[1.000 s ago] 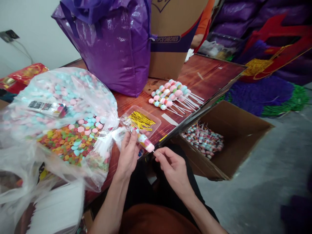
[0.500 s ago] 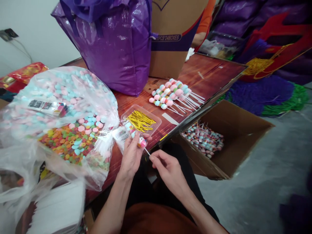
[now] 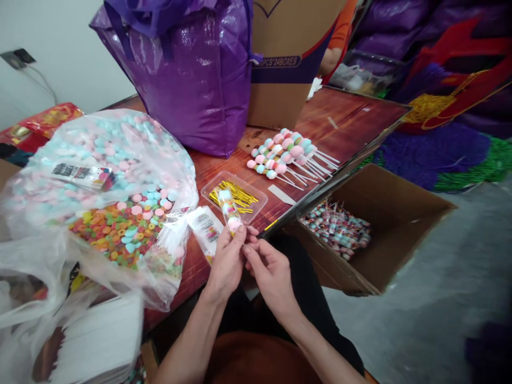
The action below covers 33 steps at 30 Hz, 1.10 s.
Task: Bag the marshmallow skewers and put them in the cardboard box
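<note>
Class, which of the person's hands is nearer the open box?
Right. The right hand is left of the open box; the left hand is farther left, beyond the right.

Hands (image 3: 229, 261) now closer together

Glossy purple bag (image 3: 192, 85) upright on table (image 3: 356, 114), tall printed carton (image 3: 280, 101) just beside it. Wall socket (image 3: 24, 55) with cable, upper left. Upper right: stacked purple sacks (image 3: 386, 48), green stringy heap (image 3: 460, 173) nearer.
</note>
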Tool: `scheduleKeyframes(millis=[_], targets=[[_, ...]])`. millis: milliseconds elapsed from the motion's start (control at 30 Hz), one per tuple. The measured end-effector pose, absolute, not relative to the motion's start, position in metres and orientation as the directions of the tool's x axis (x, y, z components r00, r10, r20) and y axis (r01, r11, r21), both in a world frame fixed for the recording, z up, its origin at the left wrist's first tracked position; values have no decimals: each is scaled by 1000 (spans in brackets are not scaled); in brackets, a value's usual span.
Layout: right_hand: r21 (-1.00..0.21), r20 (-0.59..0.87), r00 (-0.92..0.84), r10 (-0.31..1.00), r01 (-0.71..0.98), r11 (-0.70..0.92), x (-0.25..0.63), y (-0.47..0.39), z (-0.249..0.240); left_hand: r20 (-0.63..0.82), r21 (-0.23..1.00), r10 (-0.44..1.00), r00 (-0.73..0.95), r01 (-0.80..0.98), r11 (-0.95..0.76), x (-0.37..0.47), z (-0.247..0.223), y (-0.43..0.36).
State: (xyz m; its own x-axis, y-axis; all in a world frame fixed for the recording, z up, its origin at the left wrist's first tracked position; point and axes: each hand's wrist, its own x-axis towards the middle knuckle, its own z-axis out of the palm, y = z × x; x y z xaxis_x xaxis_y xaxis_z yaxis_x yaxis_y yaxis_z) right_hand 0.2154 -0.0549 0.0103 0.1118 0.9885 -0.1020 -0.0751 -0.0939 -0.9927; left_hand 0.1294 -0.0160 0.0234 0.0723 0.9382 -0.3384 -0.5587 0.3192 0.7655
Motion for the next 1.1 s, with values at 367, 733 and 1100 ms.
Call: scheduleKeyframes(millis=[367, 733, 1100], targets=[[-994, -102, 59, 993, -32, -100, 220, -61, 12, -351, 766, 935, 49, -560, 317, 117, 24, -22], [-998, -50, 68, 996, 19, -51, 220, -61, 18, -353, 784, 933, 67, -523, 334, 120, 23, -25], [-921, 222, 89, 971, 345, 179, 218, -63, 12, -280, 937, 960, -18, -222, 269, 107, 21, -27]])
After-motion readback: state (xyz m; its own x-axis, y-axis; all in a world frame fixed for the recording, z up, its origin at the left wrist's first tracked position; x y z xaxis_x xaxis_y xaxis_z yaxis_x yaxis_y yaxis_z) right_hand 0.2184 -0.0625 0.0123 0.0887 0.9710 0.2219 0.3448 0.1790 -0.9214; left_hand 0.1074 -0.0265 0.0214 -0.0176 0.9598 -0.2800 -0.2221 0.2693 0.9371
